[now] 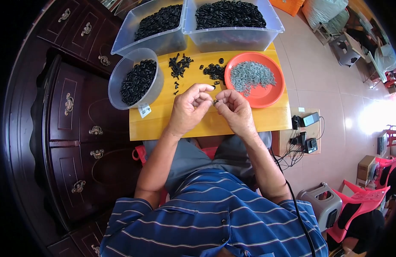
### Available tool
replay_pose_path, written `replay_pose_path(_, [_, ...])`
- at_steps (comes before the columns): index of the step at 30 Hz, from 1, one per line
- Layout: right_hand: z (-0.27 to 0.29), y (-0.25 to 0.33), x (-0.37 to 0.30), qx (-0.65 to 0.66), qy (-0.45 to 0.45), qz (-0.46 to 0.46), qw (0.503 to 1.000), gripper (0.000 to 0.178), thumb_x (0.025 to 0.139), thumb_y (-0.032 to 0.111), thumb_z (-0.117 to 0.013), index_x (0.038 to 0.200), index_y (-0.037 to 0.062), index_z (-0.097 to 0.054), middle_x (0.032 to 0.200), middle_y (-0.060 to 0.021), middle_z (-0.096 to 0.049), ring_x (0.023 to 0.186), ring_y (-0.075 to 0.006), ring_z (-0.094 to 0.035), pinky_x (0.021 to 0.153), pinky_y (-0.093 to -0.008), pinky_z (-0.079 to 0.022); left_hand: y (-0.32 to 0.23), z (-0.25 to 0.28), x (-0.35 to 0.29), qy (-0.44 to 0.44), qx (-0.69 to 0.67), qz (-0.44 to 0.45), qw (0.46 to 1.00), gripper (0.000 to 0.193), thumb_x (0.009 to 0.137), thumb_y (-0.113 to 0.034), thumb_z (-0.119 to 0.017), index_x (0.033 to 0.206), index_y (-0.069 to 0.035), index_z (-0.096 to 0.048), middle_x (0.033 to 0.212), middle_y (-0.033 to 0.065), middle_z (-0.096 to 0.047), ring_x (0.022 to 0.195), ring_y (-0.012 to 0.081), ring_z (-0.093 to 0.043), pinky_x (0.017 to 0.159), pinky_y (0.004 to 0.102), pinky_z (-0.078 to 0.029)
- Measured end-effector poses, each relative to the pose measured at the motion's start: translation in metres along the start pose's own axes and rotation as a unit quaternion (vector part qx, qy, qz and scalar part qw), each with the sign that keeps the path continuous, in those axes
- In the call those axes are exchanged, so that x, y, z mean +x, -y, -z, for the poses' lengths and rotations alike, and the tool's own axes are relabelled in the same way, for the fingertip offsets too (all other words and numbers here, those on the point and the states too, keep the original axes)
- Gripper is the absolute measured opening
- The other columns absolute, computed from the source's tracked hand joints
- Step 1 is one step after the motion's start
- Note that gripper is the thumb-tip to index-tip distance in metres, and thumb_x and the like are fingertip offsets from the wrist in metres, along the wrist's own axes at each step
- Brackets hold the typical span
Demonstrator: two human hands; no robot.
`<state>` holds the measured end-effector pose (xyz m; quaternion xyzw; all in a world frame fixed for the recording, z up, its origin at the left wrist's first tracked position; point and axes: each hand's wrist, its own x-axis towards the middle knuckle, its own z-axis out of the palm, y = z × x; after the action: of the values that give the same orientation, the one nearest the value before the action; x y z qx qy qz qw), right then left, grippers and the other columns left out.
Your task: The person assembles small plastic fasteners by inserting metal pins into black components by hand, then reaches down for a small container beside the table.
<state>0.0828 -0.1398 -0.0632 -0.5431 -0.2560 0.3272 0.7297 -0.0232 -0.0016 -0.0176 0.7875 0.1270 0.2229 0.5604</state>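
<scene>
My left hand [190,108] and my right hand [237,111] meet over the yellow table, fingertips nearly touching. Both pinch at a small dark part [214,102], mostly hidden by the fingers, so its exact kind cannot be made out. Just beyond the fingertips lies a pile of black ring-like plastic pieces [214,71]. Farther left is a loose heap of black stemmed parts [179,65]. Close to my right hand, an orange-red plate [263,97] holds many small silver screw-like pieces [251,75].
A round clear tub [158,83] of black pieces stands at the left table edge [140,128]. Two clear bins [153,45] [232,39] of black parts sit at the back. Dark wooden drawers [67,103] flank the left; cabled devices [310,144] lie right.
</scene>
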Motion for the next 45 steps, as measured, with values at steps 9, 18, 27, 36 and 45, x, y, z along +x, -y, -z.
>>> replay_pose_path(9, [0.001,0.001,0.002,-0.002,-0.001,0.001,1.000,0.016,0.092,-0.003,-0.068,0.106,0.0019,-0.062,0.088,0.0035,-0.060,0.079,-0.0033,-0.057,0.071,-0.0199,-0.048,-0.001,0.005,0.002,0.037,-0.003,0.047,0.998,0.032,0.092,0.002,-0.066,0.124,-0.002,-0.061,0.092,-0.0015,-0.068,0.080,0.0026,-0.060,0.073,0.0194,-0.049])
replay_pose_path(18, [0.016,0.016,0.006,0.041,-0.062,0.009,0.997,0.016,0.094,-0.001,-0.067,0.109,0.0036,-0.061,0.093,0.0019,-0.062,0.080,-0.0044,-0.057,0.073,-0.0209,-0.049,0.046,0.007,0.032,-0.004,0.157,0.007,0.988,0.024,0.085,-0.007,-0.074,0.109,-0.005,-0.070,0.088,0.0035,-0.066,0.072,0.0106,-0.062,0.067,0.0275,-0.052])
replay_pose_path(27, [0.019,0.019,0.007,0.071,-0.077,0.006,0.995,0.017,0.095,0.000,-0.066,0.110,0.0027,-0.061,0.094,0.0015,-0.063,0.080,-0.0040,-0.057,0.074,-0.0207,-0.049,0.061,-0.009,0.044,0.009,0.363,-0.094,0.927,0.020,0.083,-0.014,-0.076,0.101,-0.006,-0.072,0.094,0.0113,-0.069,0.075,0.0301,-0.067,0.070,0.0414,-0.055])
replay_pose_path(36, [0.016,0.018,0.006,0.073,-0.071,0.005,0.995,0.017,0.095,0.001,-0.066,0.111,0.0029,-0.061,0.094,0.0012,-0.064,0.079,-0.0047,-0.058,0.074,-0.0213,-0.050,0.069,-0.011,0.031,0.006,0.405,-0.103,0.909,0.019,0.090,-0.015,-0.068,0.106,-0.004,-0.066,0.085,0.0104,-0.066,0.077,0.0272,-0.069,0.068,0.0403,-0.056])
replay_pose_path(45, [0.012,0.012,0.003,0.244,-0.044,-0.089,0.965,0.016,0.097,0.008,-0.067,0.112,0.0084,-0.062,0.093,0.0013,-0.066,0.076,-0.0072,-0.062,0.073,-0.0232,-0.051,0.032,-0.032,0.002,-0.018,-0.233,0.162,0.959,0.018,0.102,-0.012,-0.056,0.115,-0.001,-0.062,0.079,-0.0039,-0.057,0.063,0.0034,-0.052,0.058,0.0201,-0.047])
